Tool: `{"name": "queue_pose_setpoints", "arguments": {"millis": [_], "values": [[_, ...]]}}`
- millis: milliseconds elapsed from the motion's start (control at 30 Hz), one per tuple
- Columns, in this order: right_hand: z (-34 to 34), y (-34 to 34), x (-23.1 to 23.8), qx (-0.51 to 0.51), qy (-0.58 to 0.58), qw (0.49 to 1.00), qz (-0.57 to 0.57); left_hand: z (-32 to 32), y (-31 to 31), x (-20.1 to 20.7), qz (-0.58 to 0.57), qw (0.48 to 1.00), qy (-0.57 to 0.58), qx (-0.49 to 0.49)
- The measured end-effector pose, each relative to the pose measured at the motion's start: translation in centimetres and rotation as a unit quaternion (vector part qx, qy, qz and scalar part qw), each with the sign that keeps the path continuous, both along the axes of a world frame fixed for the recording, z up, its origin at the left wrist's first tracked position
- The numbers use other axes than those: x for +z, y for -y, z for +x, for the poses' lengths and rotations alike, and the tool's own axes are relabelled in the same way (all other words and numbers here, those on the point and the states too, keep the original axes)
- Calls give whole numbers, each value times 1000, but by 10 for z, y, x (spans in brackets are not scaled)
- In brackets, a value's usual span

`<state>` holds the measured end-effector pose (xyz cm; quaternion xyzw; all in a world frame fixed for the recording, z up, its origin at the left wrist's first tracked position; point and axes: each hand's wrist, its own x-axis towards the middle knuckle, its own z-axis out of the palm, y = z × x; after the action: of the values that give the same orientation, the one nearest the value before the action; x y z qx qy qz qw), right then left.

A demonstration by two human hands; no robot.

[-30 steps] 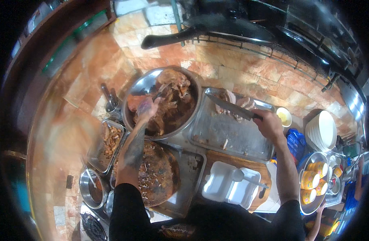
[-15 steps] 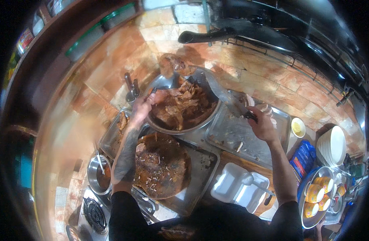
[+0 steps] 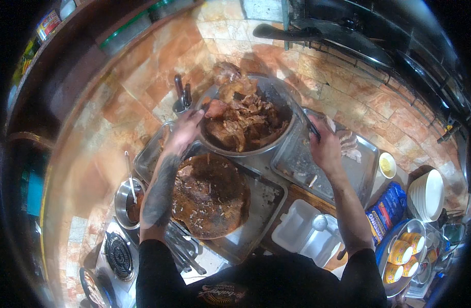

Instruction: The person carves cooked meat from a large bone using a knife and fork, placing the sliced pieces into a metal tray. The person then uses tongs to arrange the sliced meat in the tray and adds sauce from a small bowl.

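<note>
A large metal bowl (image 3: 268, 149) heaped with cooked, pulled-apart meat (image 3: 245, 120) stands in front of me. At its left rim is my left hand (image 3: 188, 127), fingers closed beside a reddish piece of meat (image 3: 215, 109); what they grip is hidden. My right hand (image 3: 325, 149) grips the dark handle of a knife (image 3: 311, 124), its blade seen nearly edge-on by the bowl's right rim. Nearer me, a round wooden chopping board (image 3: 212, 197) with meat scraps rests on a metal tray (image 3: 261, 218).
On the right, another tray (image 3: 368, 154) holds pale meat pieces (image 3: 349, 146). Beyond it are a small yellow-filled bowl (image 3: 387, 165), stacked white bowls (image 3: 425, 195) and a blue package (image 3: 386, 210). An open foam box (image 3: 297, 228), a metal pot (image 3: 123, 205) and a utensil holder (image 3: 180, 107) surround the work.
The knife's broad blade, raised over the bowl's right rim, has turned edge-on and come lower as my right hand shifted. My left hand stays at the left rim. The whole view has shifted slightly.
</note>
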<state>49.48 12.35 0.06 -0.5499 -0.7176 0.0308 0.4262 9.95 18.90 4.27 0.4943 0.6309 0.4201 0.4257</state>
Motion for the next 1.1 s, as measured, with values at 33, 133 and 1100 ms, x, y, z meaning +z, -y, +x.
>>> {"name": "queue_pose_setpoints", "arguments": {"millis": [33,133,1100], "values": [[-7,-4,4,-9,-4,1000,14,5,-12,-10,14,1000,-11,25],[-40,-25,12,1,10,1000,15,25,-52,-32,15,983,-185,10],[23,-45,97,-18,499,857,-128,4,-131,1,184,785,-507,-306]]}}
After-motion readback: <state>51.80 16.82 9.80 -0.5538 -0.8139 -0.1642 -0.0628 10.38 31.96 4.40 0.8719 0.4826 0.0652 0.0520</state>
